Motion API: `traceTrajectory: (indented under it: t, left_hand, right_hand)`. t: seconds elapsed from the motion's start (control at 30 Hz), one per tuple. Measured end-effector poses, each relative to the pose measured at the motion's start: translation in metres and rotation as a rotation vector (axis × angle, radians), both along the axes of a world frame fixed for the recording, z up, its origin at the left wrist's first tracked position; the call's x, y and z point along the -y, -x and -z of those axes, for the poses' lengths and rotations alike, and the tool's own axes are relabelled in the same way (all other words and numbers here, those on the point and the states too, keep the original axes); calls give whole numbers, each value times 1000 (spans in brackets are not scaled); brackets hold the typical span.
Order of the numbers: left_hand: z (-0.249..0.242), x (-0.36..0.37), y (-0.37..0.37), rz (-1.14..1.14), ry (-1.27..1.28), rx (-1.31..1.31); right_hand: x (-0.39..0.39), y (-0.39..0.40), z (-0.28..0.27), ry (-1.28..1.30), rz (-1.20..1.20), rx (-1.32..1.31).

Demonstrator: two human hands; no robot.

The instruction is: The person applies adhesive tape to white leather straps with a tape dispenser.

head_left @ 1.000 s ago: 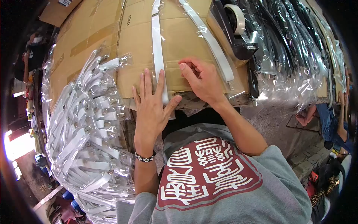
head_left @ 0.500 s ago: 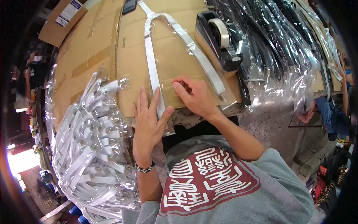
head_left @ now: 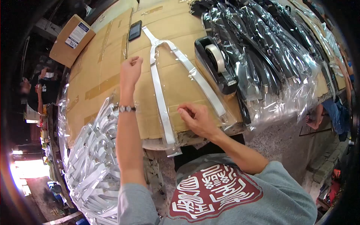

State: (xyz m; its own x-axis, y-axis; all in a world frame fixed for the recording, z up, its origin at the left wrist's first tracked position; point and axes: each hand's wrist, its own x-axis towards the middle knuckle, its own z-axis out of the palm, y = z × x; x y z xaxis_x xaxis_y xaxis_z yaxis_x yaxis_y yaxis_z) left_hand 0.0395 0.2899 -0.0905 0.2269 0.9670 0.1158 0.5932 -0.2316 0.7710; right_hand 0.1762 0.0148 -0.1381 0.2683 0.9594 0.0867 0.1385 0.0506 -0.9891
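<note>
Two hands: left hand (head_left: 131, 70) fisted, empty, raised over cardboard (head_left: 101, 75); right hand (head_left: 197, 120) pinching bagged strap (head_left: 161, 101)

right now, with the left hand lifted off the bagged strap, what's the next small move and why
Probably bring the left hand back down onto the bagged white strap. It is raised over the cardboard, touching nothing, while only the right hand pins the clear bag, whose open end hangs loose past the edge.
</note>
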Motion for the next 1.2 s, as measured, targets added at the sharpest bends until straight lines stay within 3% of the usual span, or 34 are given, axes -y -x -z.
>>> traceTrajectory:
  t: [0.27, 0.4, 0.43, 0.57, 0.67, 0.73, 0.77, 0.87, 0.93, 1.03, 1.13, 1.2]
  left_hand:
    - [43, -157, -86, -87, -26, -421]
    - [47, -171, -118, -133, 1, -535]
    - [55, -171, -119, -115, -155, -571]
    - [40, -182, -122, -29, 106, -579]
    - [57, -200, -99, 167, -212, -493]
    - [37, -175, -87, 73, -197, -285]
    - [25, -176, -86, 27, -199, -464]
    - [-34, -149, -74, -50, -193, -335]
    - [-70, -153, -70, -96, 10, -335]
    - [-137, -118, -42, -101, -106, 31]
    - [-202, -75, -8, 58, -278, 432]
    - [-253, -33, 19, 87, -347, 427]
  right_hand:
    - [-3, 1, 3, -99, 25, 90]
    - [-4, -4, -2, -48, -69, 8]
    - [-4, -2, -1, -92, -45, 27]
    - [-6, -2, -2, -52, -90, -8]
    - [-8, 0, 0, -109, -80, 11]
    - [-3, 5, 3, 72, -105, -69]
    - [-2, 9, 3, 58, -89, -86]
    - [-2, 14, -2, 29, -44, -165]
    - [0, 13, 2, -4, -54, -151]
    - [1, 8, 7, -63, -61, -61]
    - [4, 9, 6, -79, -62, -23]
    - [4, 10, 6, -114, -64, 9]
